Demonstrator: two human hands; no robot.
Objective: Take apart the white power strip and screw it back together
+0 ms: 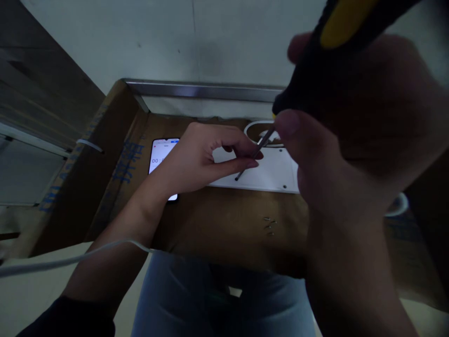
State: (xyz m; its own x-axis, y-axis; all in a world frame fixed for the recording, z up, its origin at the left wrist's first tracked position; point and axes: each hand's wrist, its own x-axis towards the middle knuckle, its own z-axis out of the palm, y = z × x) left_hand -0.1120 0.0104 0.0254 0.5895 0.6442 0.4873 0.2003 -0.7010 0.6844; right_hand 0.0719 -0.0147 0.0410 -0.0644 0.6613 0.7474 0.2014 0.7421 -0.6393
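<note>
My right hand (pixel 365 107), large and blurred close to the camera, is wrapped around the black-and-yellow handle of a screwdriver (pixel 305 77). The metal shaft slants down to the left, its tip meeting a white, flat, oblong casing (pixel 268 171) at a dark screw hole. Thumb and fingers of my left hand (pixel 217 157) pinch the shaft a little above the tip. Two dark holes show near the casing's right end; my left hand covers part of its left side. Whether a screw sits under the tip, I cannot tell.
Several small screws (pixel 269 226) lie on the brown cardboard surface (pixel 217 220) in front of the casing. A lit phone (pixel 163 152) is partly behind my left wrist. White cable (pixel 257 122) loops behind the casing. Cardboard side walls and a metal rail (pixel 206 90) border the surface.
</note>
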